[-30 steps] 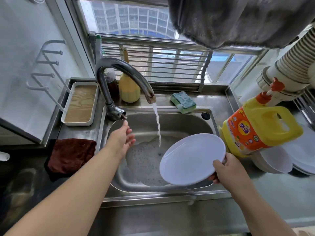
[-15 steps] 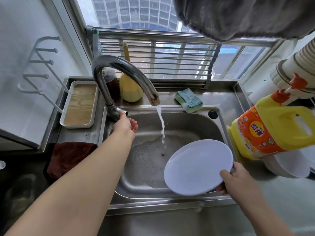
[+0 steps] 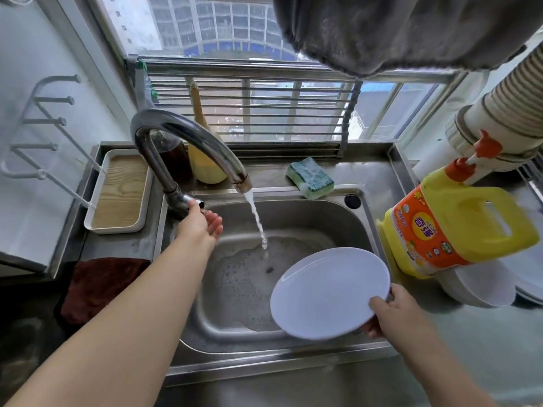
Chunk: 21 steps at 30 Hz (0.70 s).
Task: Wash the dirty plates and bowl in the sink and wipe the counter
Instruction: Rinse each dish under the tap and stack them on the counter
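White plate (image 3: 329, 292) gripped at its rim in my right hand (image 3: 393, 312) over the sink (image 3: 293, 218); left hand (image 3: 202, 224) touching tap handle (image 3: 194, 201), fingers loose.

head cam, single view | looks fwd + down over sink (image 3: 293, 221) | close, arm's reach | window (image 3: 235, 39) behind, wide-angle

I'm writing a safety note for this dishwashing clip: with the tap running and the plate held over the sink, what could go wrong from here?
1. The right hand pinches the white plate only at its rim; if wet, it might slip into the sink.
2. The left hand is at the tap lever; opening it further could splash water out.
3. The detergent jug stands close beside the plate and could get knocked.
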Available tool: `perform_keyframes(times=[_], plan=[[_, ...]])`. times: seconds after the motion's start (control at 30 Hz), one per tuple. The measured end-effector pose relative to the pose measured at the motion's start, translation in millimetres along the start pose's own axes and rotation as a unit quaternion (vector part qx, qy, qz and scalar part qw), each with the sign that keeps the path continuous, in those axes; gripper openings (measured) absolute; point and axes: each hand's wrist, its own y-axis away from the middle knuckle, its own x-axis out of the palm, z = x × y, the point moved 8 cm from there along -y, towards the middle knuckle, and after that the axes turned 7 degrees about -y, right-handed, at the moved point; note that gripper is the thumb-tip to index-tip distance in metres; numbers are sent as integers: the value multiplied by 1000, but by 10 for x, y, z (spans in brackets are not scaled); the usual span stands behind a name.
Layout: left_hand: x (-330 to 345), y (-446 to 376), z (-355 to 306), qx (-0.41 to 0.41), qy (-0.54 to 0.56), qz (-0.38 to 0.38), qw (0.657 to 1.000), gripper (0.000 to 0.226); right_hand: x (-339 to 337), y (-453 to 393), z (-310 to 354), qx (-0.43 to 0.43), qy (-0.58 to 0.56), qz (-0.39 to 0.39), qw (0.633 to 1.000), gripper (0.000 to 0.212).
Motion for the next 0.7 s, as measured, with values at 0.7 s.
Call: perform_keyframes(times=[0.7], plan=[[102,1064,1425,-35,-451,272,850,19,-212,476,374,-110,-56,-23,992,12]])
